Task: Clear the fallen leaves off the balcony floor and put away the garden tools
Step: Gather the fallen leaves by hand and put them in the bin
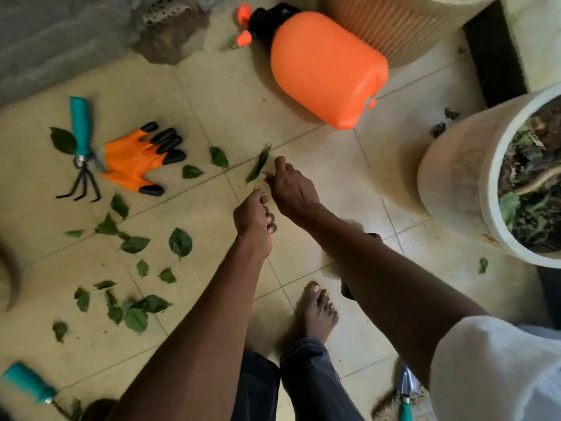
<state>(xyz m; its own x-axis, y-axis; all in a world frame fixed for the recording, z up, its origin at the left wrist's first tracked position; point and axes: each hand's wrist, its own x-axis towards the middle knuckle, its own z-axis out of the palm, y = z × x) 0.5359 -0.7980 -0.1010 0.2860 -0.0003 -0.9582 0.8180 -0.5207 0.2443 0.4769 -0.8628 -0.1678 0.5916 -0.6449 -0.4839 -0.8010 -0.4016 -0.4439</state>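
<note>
Several green leaves [133,244] lie scattered over the beige tiled floor [212,95], mostly to the left of my arms. My right hand [293,188] reaches down to a long narrow leaf [258,165]; its thumb tip is at the leaf's edge, and a firm pinch is not plain. My left hand [255,218] hovers just beside it, fingers curled, with nothing visible in it. A teal-handled hand rake [80,132] and orange clawed gloves [133,161] lie at the left. An orange sprayer bottle [324,68] lies on its side at the top.
A white pot [452,168] full of dry leaves stands at the right, a ribbed pot [391,25] at the top. Another teal-handled tool [28,382] lies bottom left, a small trowel [405,387] bottom right. My bare foot [317,308] stands below the hands. A floor drain [164,10] is top left.
</note>
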